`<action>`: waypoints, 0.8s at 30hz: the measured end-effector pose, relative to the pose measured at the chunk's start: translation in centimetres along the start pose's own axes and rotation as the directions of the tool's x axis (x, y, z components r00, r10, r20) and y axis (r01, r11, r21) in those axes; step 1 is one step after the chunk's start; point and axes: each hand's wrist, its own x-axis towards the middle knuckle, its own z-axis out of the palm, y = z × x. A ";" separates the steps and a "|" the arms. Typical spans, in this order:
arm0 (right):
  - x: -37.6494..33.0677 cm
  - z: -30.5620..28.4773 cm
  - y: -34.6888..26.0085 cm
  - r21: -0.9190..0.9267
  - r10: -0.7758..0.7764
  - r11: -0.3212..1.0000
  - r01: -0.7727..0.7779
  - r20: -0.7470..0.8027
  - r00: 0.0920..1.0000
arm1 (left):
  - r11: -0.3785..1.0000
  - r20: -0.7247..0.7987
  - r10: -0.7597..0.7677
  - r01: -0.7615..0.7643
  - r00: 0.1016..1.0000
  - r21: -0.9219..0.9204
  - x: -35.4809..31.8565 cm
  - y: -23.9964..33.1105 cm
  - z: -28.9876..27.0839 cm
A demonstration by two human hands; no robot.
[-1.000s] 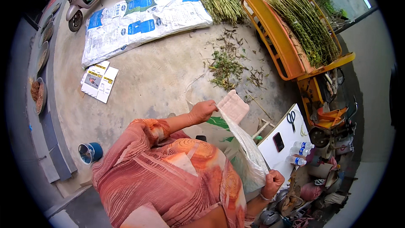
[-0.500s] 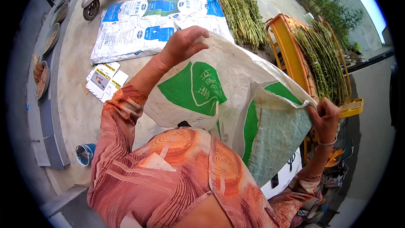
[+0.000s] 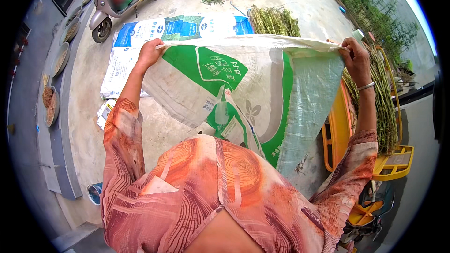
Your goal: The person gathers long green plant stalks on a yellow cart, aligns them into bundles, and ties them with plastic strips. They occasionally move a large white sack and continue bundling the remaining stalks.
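Hanging stretched between both hands (image 3: 151, 54) (image 3: 356, 57): green-and-white sack (image 3: 251, 86).

A large woven sack (image 3: 262, 84), off-white and thinly translucent, is spread wide across the middle of the scene, held up by its two far corners. Its far edge is pulled nearly straight from left to right and looks folded or rolled into a narrow white band. Green printing with pale lettering fills the far left part; a curved grey band and a green stripe run down right of the middle, and the right portion is plain, creased, pale blue-green. Both sides slant inward toward the near end, where folds gather and the lowest part is hidden
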 end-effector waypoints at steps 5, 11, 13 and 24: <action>12.1 9.2 12.2 0.001 0.092 0.996 -0.093 0.130 0.987 | 0.983 -0.355 0.098 -0.034 0.930 0.182 14.2 0.8 0.4; 24.8 22.8 26.8 0.150 0.247 0.948 -0.282 0.216 0.945 | 0.893 -0.372 0.225 -0.037 0.900 0.448 30.2 -1.6 -0.4; 32.9 26.4 29.2 0.345 0.415 0.804 -0.485 0.259 0.872 | 0.874 -0.412 0.258 -0.029 0.874 0.486 37.1 -2.6 -2.6; 51.6 31.5 41.8 0.920 0.450 0.326 -0.219 0.053 0.892 | 0.645 -0.463 0.711 -0.228 0.529 0.729 52.4 7.9 -12.0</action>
